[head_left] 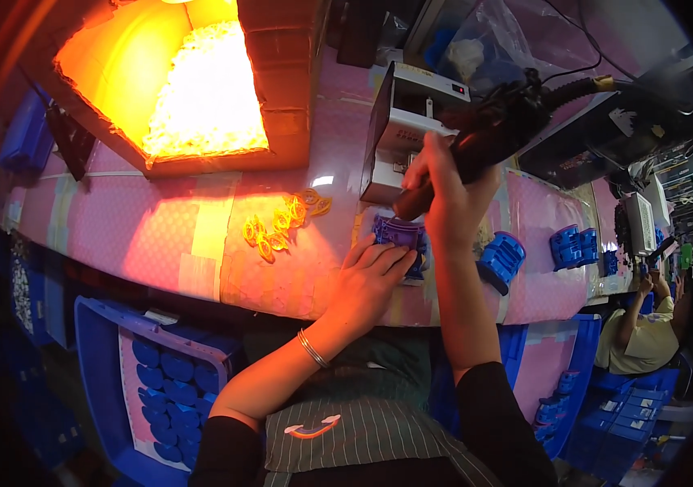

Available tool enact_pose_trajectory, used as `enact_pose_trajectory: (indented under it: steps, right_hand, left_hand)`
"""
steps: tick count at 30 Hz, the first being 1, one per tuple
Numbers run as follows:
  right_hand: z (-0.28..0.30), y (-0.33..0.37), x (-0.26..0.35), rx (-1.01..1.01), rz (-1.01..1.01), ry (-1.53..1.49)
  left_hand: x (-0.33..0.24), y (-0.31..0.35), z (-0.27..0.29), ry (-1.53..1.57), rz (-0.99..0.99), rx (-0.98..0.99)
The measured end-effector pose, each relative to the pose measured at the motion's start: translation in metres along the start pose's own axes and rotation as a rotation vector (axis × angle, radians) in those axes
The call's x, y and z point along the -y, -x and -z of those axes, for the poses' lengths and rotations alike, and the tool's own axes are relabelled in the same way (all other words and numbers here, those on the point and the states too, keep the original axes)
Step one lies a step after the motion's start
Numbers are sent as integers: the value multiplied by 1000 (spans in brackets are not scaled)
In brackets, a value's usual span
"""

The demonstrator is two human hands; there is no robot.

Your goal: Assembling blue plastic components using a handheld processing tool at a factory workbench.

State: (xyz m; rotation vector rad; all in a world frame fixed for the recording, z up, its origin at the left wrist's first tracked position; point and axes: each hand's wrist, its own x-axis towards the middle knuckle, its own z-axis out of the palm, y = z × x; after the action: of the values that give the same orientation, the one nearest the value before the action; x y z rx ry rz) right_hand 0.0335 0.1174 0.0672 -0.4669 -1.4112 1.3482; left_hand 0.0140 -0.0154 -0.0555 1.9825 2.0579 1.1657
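Observation:
My right hand (454,199) is wrapped round a black electric screwdriver (497,134), which hangs on a thick cable and slants down to the left. Its lower end is just above a blue plastic housing (399,231) on the bench. The fingers of my left hand (367,284) lie bent over the near side of this housing, holding it against the bench. My right forearm and the tool hide part of the area around it. A similar blue housing (502,260) stands to the right of my right forearm. Several small yellow plastic rings (277,227) lie in a loose group to the left.
Behind the housing stands a white boxy machine (419,105). A brightly lit cardboard box (290,97) full of small pieces is at the back left. Blue bins (91,349) with blue parts sit below the bench edge. More blue housings (574,246) and a co-worker (643,333) are at right.

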Motion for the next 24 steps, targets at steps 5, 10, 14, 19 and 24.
enact_pose_trajectory:
  steps: [5,10,14,19,24]
  right_hand:
    - [-3,13,-18,33,-56,21]
    - [7,22,-42,102,22,66]
    - [6,27,-47,138,107,113]
    - [7,36,-51,141,100,174]
    - [8,45,-56,34,189,243]
  left_hand:
    - [1,0,-3,-54,-23,-23]
    - [-3,-3,3,-72,-15,2]
    - [-2,-3,4,-71,-20,-15]
    - [-2,-3,0,-42,-21,-60]
    - [1,0,-3,-16,-26,-55]
